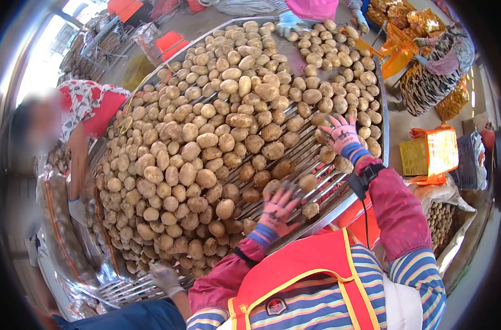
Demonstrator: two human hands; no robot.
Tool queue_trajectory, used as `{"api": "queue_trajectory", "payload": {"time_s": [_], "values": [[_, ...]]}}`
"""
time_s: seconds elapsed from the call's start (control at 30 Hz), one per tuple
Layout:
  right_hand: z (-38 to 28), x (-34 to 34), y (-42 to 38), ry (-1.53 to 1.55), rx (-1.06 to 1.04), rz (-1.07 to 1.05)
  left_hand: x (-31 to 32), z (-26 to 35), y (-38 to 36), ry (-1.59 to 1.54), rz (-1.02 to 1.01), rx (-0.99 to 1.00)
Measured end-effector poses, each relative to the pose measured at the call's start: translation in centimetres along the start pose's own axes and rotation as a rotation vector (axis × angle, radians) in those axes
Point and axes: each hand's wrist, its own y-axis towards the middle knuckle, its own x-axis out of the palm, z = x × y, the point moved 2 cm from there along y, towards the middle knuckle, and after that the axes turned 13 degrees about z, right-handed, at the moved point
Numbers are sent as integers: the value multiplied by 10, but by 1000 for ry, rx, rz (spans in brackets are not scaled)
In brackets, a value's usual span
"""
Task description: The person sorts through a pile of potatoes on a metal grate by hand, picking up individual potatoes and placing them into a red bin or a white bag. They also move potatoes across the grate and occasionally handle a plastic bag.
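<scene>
A big heap of potatoes (187,132) covers a sorting table of metal slats (328,180). My left hand (278,213), in a pink glove with a blue cuff, is spread over the slats at the near edge of the heap, slightly blurred. Close to its fingertips lie a few loose potatoes (310,209). My right hand (343,135), gloved alike, reaches over the right part of the table with its fingers apart. Its fingers lie against potatoes there, and its palm side is hidden.
A metal rim (384,121) borders the table. Co-workers' gloved hands are at the far edge (288,23) and near left (165,278). Another person leans in at left (99,107). On the right stand a yellow crate (414,157) and a sack of potatoes (442,220).
</scene>
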Motion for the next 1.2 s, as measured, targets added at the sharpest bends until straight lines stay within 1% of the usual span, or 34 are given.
{"api": "queue_trajectory", "payload": {"time_s": [0.03,0.07,0.1,0.13,0.17,0.2,0.23,0.27,0.3,0.33,0.37,0.43,0.47,0.5,0.57,0.6,0.63,0.7,0.73,0.8,0.83,0.9,0.93,1.0,1.03,1.07,1.1,1.17,1.2], "values": [[-15,-10,-4,44,7,115,-17,-5,-11,104,81,-101],[-35,-19,-11,220,-66,188,-31,-10,-26,209,157,-203],[-59,-33,-12,399,-190,159,-37,-18,-45,258,235,-365],[-88,-41,-16,489,-311,160,-43,-27,-67,355,219,-510],[-119,-46,-15,628,-423,164,-59,-28,-75,526,287,-525],[-149,-53,-13,622,-497,98,-66,-32,-83,616,276,-635],[-176,-49,-11,662,-542,91,-73,-34,-91,705,265,-745],[-200,-43,-6,643,-565,-17,-76,-35,-97,714,272,-754],[-217,-40,1,644,-577,-9,-78,-38,-101,720,205,-822],[-232,-36,8,531,-581,-77,-79,-42,-103,723,139,-887],[-241,-29,12,419,-578,-145,-77,-44,-103,730,144,-890],[-244,-25,15,404,-546,-175,-63,-45,-101,595,161,-971],[-242,-29,15,317,-606,-206,-58,-45,-100,556,161,-899],[-240,-31,13,229,-666,-237,-56,-39,-99,555,166,-904],[-229,-27,4,251,-678,-195,-48,-26,-94,493,-66,-746],[-219,-28,-1,279,-660,-184,-39,-21,-97,536,-15,-625],[-207,-29,-8,308,-640,-176,-34,-17,-97,534,-11,-636],[-175,-21,-21,374,-575,-113,-23,-5,-89,320,30,-315],[-158,-23,-28,348,-502,-127,-15,-5,-87,316,37,-328],[-122,-25,-45,318,-373,-126,3,-4,-87,247,-29,-95],[-103,-23,-52,310,-319,-108,-6,-1,-91,247,-24,-101],[-70,-29,-67,231,-285,-138,-41,2,-105,225,188,-307],[-58,-27,-76,196,-227,-154,-51,-3,-120,335,376,-375],[-47,-25,-96,153,-115,-172,-85,-10,-155,390,616,-668],[-47,-22,-105,168,-89,-49,-96,-13,-177,553,611,-800],[-55,-20,-112,270,-120,68,-106,-15,-198,718,599,-928],[-67,-28,-111,371,-147,186,-106,-21,-217,725,598,-937],[-107,-51,-104,532,-330,192,-87,-43,-261,815,672,-1339],[-128,-61,-100,547,-424,128,-78,-47,-267,721,770,-1309]]}}
